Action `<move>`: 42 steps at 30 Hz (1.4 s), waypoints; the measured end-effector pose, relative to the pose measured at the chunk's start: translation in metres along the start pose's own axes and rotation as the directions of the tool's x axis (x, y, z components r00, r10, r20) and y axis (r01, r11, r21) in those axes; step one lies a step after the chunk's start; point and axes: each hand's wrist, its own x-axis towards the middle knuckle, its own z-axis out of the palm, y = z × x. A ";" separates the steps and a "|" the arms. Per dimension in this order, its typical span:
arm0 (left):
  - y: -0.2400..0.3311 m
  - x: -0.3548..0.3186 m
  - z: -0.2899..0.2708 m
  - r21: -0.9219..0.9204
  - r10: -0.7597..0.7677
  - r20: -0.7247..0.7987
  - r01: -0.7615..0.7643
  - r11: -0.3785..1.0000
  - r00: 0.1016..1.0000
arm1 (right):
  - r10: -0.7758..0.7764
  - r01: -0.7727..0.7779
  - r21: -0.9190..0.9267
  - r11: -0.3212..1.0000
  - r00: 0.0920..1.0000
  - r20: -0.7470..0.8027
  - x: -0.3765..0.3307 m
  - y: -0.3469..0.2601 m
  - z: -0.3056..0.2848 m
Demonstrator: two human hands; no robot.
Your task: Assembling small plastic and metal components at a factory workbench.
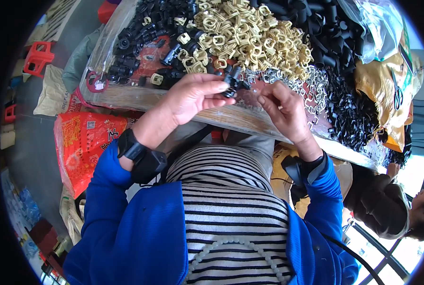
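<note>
The left hand (195, 97) pinches a black plastic fitting (232, 80) between its thumb and fingers, holding it above the near edge of the table (223, 117), roughly in the middle of the scene. The right hand (288, 110) is just to the right of the fitting and apart from it, its fingers curled in and the thumb close to the forefinger; I cannot tell whether a small piece is pinched between them.

Beyond the hands, a big heap of cream clips (254, 38) spreads over the table. To its left lie more black fittings (150, 28), with a few cream clips scattered among them. Right of the cream heap is a patch of small metal clips (316, 92), and right of that a pile of small black pieces (352, 111). Wider black tubes (330, 33) are heaped on the far right, beside a clear plastic bag (378, 28) and a yellow sack (382, 80), with scissors (398, 97) against the sack.

On the left, near the table's edge, is a red printed bag (86, 147), and farther left a red stool (38, 58). The person wears a blue jacket (150, 232) over a striped shirt (231, 209). At the right, another person in a dark sleeve (380, 204) has a hand by the table's right end.
</note>
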 end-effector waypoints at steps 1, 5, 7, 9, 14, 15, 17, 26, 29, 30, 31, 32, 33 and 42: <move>0.002 -0.003 -0.006 -0.006 0.008 -0.006 -0.008 1.000 1.000 | -0.090 0.091 -0.093 0.991 0.996 0.018 0.010 0.001 0.001; 0.006 -0.012 -0.020 -0.067 0.004 -0.108 -0.011 0.998 0.994 | -0.193 0.217 -0.433 0.875 0.976 0.099 0.043 0.018 0.015; 0.005 -0.010 -0.022 -0.110 -0.032 -0.116 0.019 0.994 0.993 | -0.207 0.243 -0.545 0.803 0.970 0.129 0.052 0.026 0.023; 0.006 -0.009 -0.022 -0.135 -0.037 -0.129 0.020 0.991 0.991 | -0.259 0.307 -0.540 0.784 0.952 0.166 0.058 0.034 0.026; 0.004 -0.003 -0.018 -0.174 0.021 -0.178 -0.053 0.983 0.984 | -0.081 0.091 -0.145 0.985 0.994 0.071 0.061 0.032 0.019; 0.003 -0.001 -0.018 -0.164 0.047 -0.184 -0.078 0.983 0.982 | -0.085 0.095 -0.143 0.985 0.994 0.075 0.062 0.034 0.019; 0.002 0.002 -0.016 -0.153 0.073 -0.186 -0.102 0.983 0.980 | 0.003 -0.016 0.133 0.991 0.995 0.096 0.062 0.035 0.018; 0.000 0.008 0.002 -0.177 0.062 -0.087 -0.077 0.981 0.994 | 0.271 -0.420 0.558 0.716 0.903 0.332 0.047 -0.005 0.006; -0.002 0.009 0.008 -0.186 0.044 -0.074 -0.058 0.981 0.996 | 0.269 -0.379 0.618 0.689 0.925 0.268 0.039 0.006 0.006; -0.004 0.010 0.010 -0.184 0.037 -0.074 -0.050 0.982 0.997 | 0.267 -0.358 0.645 0.675 0.934 0.239 0.036 0.009 0.007; -0.006 0.011 0.013 -0.181 0.030 -0.074 -0.043 0.982 0.997 | 0.269 -0.358 0.646 0.674 0.934 0.237 0.034 0.011 0.007; -0.008 0.012 0.014 -0.179 0.023 -0.076 -0.036 0.983 0.997 | 0.282 -0.363 0.699 0.616 0.930 0.235 0.032 0.012 0.009; -0.008 0.012 0.014 -0.179 0.021 -0.077 -0.035 0.983 0.997 | 0.296 -0.366 0.748 0.554 0.926 0.234 0.031 0.012 0.011; -0.013 0.015 0.011 -0.211 -0.020 -0.070 0.005 0.977 0.997 | 0.313 -0.394 0.757 0.521 0.913 0.260 0.030 0.005 0.010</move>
